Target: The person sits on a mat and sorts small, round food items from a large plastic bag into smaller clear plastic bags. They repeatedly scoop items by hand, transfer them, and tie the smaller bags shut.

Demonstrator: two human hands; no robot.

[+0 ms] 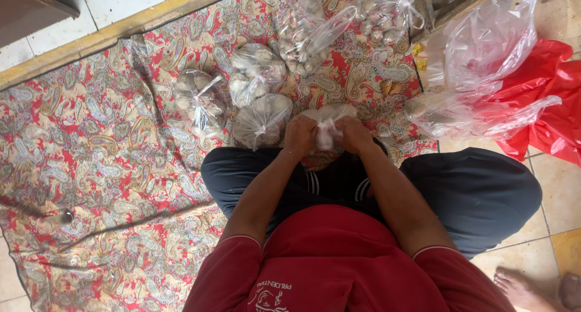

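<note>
Gripping the twisted neck of a filled clear plastic bag [327, 114], left hand [299, 134] and right hand [354, 134] close tight; film likely soft, slippery, best held there.

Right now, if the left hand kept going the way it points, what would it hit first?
The left hand points away from the body, gripping the bag neck. Straight on it would likely meet the tied bag just ahead of its knuckles, then the bags beyond; depth is unclear.
</note>
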